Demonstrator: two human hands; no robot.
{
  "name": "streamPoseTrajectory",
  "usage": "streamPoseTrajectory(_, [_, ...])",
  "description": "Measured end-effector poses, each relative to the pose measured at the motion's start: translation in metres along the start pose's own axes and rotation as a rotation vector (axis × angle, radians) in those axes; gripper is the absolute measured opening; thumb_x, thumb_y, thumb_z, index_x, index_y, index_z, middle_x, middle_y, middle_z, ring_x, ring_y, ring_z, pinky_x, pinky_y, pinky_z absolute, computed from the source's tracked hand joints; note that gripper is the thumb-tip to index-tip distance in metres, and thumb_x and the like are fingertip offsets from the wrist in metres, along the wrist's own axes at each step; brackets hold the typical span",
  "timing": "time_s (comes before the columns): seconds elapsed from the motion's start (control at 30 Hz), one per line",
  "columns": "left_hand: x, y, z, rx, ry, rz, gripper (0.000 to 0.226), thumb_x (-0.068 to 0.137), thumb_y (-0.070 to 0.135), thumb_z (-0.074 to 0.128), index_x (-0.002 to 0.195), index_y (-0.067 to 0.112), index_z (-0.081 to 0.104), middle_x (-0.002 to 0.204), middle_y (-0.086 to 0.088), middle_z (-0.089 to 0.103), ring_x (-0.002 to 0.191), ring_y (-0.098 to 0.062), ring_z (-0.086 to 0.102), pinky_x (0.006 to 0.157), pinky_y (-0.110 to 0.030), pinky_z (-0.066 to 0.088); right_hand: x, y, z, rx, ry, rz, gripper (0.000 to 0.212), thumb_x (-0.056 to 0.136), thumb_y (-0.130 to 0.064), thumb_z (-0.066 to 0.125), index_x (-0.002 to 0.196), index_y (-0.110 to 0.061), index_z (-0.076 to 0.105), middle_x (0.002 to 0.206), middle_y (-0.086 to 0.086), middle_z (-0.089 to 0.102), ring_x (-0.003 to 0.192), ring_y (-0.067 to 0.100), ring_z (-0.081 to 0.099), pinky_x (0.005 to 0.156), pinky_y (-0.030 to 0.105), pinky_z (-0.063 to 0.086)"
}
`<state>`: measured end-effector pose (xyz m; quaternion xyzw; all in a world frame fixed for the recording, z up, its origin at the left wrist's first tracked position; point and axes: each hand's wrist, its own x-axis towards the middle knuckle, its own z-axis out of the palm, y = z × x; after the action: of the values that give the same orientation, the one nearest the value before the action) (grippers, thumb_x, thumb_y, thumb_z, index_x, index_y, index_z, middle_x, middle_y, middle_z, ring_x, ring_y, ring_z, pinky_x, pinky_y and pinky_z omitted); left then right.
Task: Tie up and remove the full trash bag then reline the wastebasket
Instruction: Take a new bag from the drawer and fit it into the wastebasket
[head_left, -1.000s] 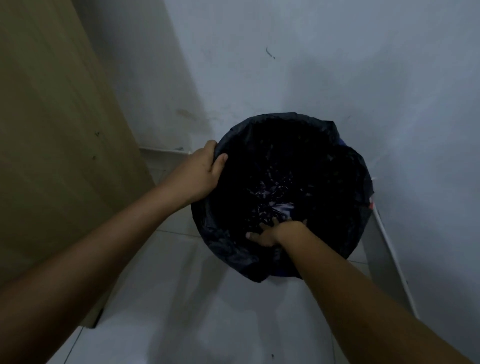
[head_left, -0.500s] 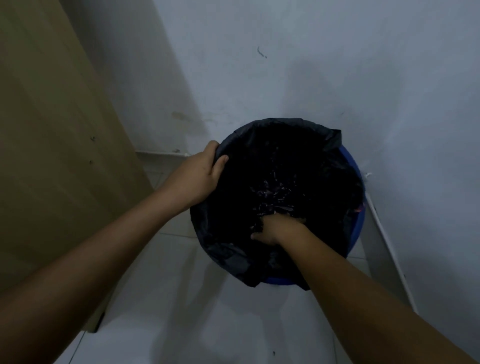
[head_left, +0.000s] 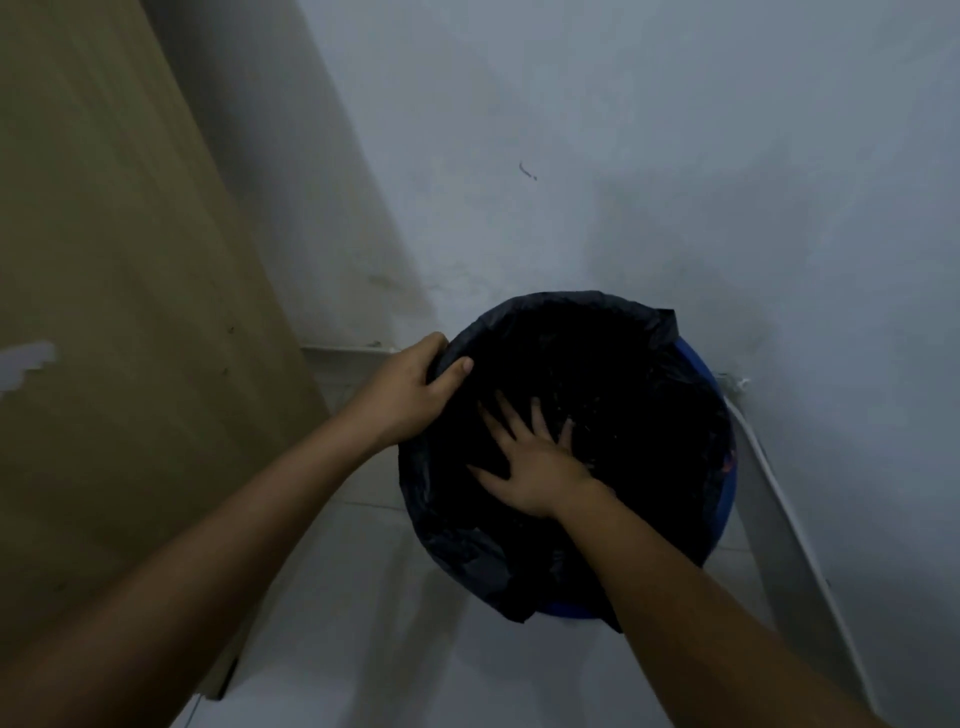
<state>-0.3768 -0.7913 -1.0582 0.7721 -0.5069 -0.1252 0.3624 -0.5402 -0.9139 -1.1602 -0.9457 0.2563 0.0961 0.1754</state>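
Rising from deeper in the bag, the right hand (head_left: 535, 467) is now spreading its fingers (head_left: 506, 415) wide, pressing the black bag (head_left: 649, 415) against the blue wastebasket (head_left: 724, 525). Left hand (head_left: 410, 395) is gripping the bag's rim. Relining looks nearly finished; only smoothing seems left.

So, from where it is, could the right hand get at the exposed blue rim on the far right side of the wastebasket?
Probably yes. The right hand lies open, fingers spread, inside the black bag, holding nothing. The blue rim shows bare to its right, with only loose bag plastic between them.
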Motion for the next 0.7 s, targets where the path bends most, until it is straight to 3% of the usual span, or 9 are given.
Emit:
streamPoseTrajectory(0.1, [-0.002,-0.003,-0.007,0.074,-0.089,0.053,0.029,0.106,0.043,0.053,0.089,0.02,0.048,0.075,0.003,0.051,0.067,-0.012,0.051,0.063,-0.037,0.039,0.014,0.001,0.014,0.003,-0.048,0.093,0.096,0.083,-0.098,0.01,0.162,-0.052,-0.019,0.171,-0.017,-0.033,0.157,0.036,-0.034,0.117,0.079,-0.018])
streamPoseTrajectory(0.23, [-0.003,-0.005,-0.004,0.079,-0.101,0.077,0.028,0.106,0.042,0.052,0.098,0.016,0.053,0.084,-0.002,0.057,0.077,-0.016,0.057,0.067,-0.037,0.042,0.033,0.004,0.03,-0.012,-0.129,0.17,0.085,0.092,-0.089,0.01,0.163,-0.05,-0.019,0.171,-0.018,-0.031,0.157,0.036,-0.033,0.115,0.08,-0.019])
streamPoseTrajectory(0.53, [-0.005,-0.009,-0.001,0.047,-0.091,0.066,0.018,0.106,0.042,0.052,0.101,0.026,0.046,0.077,0.006,0.053,0.069,-0.006,0.054,0.061,-0.034,0.039,0.05,0.013,0.04,-0.069,-0.215,0.219,0.078,0.1,-0.08,0.012,0.161,-0.05,-0.024,0.169,-0.017,-0.036,0.158,0.037,-0.032,0.114,0.083,-0.017])
streamPoseTrajectory(0.7, [-0.004,-0.006,0.009,0.015,-0.042,0.058,0.017,0.107,0.046,0.047,0.099,0.032,0.039,0.073,0.004,0.054,0.067,-0.015,0.058,0.064,-0.043,0.046,0.054,0.016,0.03,-0.093,-0.279,0.254,0.077,0.105,-0.071,0.021,0.163,-0.045,-0.023,0.171,-0.014,-0.035,0.157,0.039,-0.033,0.111,0.087,-0.013])
